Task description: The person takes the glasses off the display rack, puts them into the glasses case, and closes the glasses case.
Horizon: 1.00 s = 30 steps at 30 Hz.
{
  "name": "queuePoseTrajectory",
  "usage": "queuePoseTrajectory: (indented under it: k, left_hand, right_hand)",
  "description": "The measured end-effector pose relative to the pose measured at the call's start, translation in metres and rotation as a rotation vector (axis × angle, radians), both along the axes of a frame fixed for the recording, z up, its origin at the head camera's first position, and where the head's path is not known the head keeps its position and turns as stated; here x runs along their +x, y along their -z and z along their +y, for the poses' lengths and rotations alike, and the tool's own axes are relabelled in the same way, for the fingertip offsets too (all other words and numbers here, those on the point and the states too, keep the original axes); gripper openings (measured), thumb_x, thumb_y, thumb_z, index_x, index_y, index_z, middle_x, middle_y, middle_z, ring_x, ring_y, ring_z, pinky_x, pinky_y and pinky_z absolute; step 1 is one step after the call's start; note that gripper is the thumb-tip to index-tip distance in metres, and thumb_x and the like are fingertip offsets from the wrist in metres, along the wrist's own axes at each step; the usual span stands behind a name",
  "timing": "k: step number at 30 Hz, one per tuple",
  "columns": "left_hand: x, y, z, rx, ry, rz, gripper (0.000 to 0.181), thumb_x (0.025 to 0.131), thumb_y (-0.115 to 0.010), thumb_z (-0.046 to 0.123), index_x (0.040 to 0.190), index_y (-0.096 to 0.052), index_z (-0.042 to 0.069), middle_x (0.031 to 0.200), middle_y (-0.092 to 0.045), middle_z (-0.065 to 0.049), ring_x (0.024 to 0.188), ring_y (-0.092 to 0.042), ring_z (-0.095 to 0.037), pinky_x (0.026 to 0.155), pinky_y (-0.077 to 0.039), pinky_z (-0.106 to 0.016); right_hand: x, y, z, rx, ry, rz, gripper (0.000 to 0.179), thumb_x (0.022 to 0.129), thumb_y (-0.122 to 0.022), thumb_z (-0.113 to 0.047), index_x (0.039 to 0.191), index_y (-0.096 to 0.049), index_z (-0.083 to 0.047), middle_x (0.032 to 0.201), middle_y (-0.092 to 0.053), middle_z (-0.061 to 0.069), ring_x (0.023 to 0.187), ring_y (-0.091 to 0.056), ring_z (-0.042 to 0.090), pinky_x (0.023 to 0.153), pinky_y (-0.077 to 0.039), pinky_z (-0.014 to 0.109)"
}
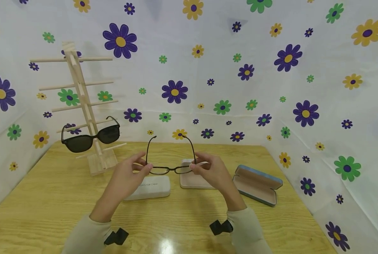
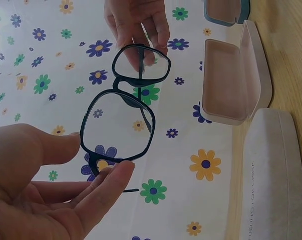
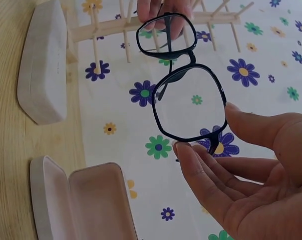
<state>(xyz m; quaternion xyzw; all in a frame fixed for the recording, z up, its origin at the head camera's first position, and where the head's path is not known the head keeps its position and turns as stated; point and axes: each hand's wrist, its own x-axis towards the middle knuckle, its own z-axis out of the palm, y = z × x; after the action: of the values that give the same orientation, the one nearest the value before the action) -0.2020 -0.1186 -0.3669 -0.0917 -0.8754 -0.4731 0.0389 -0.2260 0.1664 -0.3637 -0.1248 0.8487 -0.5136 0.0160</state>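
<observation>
Black-framed eyeglasses (image 1: 171, 169) with clear lenses are held up above the table, temples unfolded and pointing away. My left hand (image 1: 127, 173) pinches the left end of the frame between thumb and fingers. At the opposite end, my right hand (image 1: 212, 171) pinches the frame the same way. Below the left hand lies a closed white glasses case (image 1: 154, 187) with printed lettering. An open case with a pink lining (image 1: 192, 180) sits behind the right hand, which partly hides it. In the left wrist view, the eyeglasses (image 2: 117, 159) show both lenses.
A wooden display rack (image 1: 85, 102) stands at the left, with black sunglasses (image 1: 92, 138) hung on a lower rung. An open blue case (image 1: 257, 183) lies on the right of the wooden table (image 1: 163, 225). Flower-patterned cloth (image 1: 176, 63) surrounds the table's back and sides.
</observation>
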Motion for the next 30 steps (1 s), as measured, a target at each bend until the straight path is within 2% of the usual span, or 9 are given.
queuePoseTrajectory:
  k: [4, 11, 18, 30]
  left_hand:
    - [0.0013, 0.0021, -0.0005, -0.008, 0.008, -0.017, 0.059, 0.103, -0.064, 0.031, 0.153, -0.048, 0.004, 0.123, -0.069, -0.015, 0.113, -0.072, -0.03, 0.072, -0.054, -0.029]
    - [0.0017, 0.0036, -0.0019, -0.032, 0.013, 0.005, 0.059, 0.103, -0.065, 0.032, 0.151, -0.05, 0.003, 0.121, -0.069, -0.014, 0.114, -0.071, -0.033, 0.074, -0.057, -0.031]
    - [0.0009, 0.0038, -0.0033, -0.054, 0.016, 0.002, 0.059, 0.103, -0.065, 0.034, 0.151, -0.051, 0.003, 0.119, -0.07, -0.013, 0.115, -0.07, -0.033, 0.08, -0.061, -0.039]
    - [0.0019, 0.0034, -0.0025, -0.066, 0.029, 0.017, 0.058, 0.102, -0.066, 0.032, 0.15, -0.052, 0.002, 0.115, -0.071, -0.012, 0.11, -0.072, -0.032, 0.075, -0.059, -0.034]
  right_hand:
    - [0.0007, 0.0034, 0.001, 0.014, 0.005, -0.013, 0.06, 0.097, -0.073, -0.021, 0.151, -0.051, -0.003, 0.119, -0.071, 0.014, 0.102, -0.076, 0.022, 0.096, -0.059, 0.043]
    - [0.003, 0.0068, -0.0008, 0.005, 0.019, -0.037, 0.06, 0.098, -0.072, -0.022, 0.151, -0.051, -0.003, 0.119, -0.071, 0.013, 0.103, -0.075, 0.021, 0.098, -0.058, 0.044]
    - [0.0047, 0.0068, -0.0004, 0.017, 0.005, -0.022, 0.06, 0.098, -0.072, -0.022, 0.151, -0.051, -0.004, 0.12, -0.071, 0.012, 0.101, -0.076, 0.02, 0.096, -0.059, 0.042]
    - [0.0063, 0.0078, 0.0019, 0.045, 0.005, 0.01, 0.06, 0.097, -0.073, -0.024, 0.15, -0.053, -0.004, 0.116, -0.071, 0.012, 0.099, -0.075, 0.02, 0.094, -0.06, 0.042]
